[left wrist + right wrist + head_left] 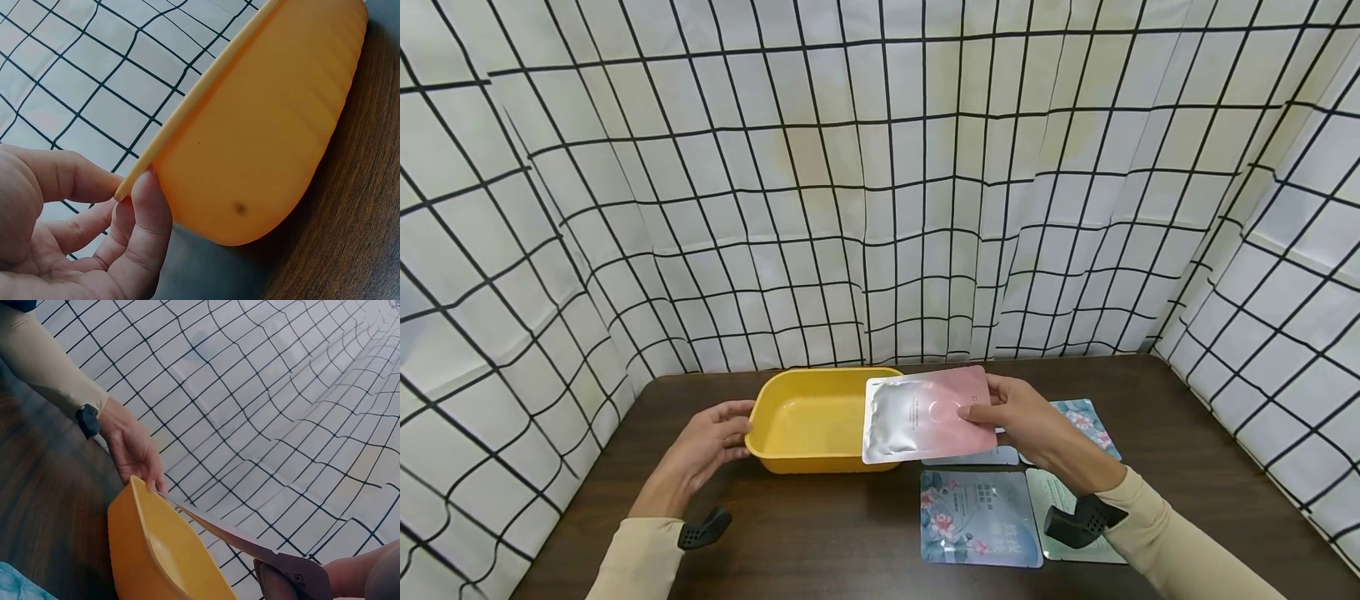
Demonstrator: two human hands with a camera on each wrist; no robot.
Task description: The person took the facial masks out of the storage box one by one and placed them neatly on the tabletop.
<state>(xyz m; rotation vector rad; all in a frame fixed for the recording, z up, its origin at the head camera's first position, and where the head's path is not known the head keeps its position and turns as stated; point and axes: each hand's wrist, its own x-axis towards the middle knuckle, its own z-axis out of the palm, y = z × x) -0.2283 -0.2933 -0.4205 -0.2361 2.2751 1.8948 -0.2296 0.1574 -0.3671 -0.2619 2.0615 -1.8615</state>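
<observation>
My left hand [703, 442] pinches the left end of the yellow plastic basin's rim [805, 465]. The left wrist view shows finger and thumb on either side of that rim, with the basin's orange-looking outer wall [250, 137] beyond. In my right hand [1030, 421] is a flat pink-and-silver face mask packet [910, 417], pinched by its right end, thumb on top. The packet is above the table and covers the basin's right end in the head view. Seen nearly edge-on, the packet [300, 570] stretches over the basin [147, 550] in the right wrist view.
A blue flowered packet [973, 521] lies on the dark wooden table [820, 533] beside a pale green packet [1060, 492]. Farther back are another flowered packet [1086, 417] and a partly hidden pale one [992, 457]. White, black-gridded curtains [910, 183] enclose the table's back and sides.
</observation>
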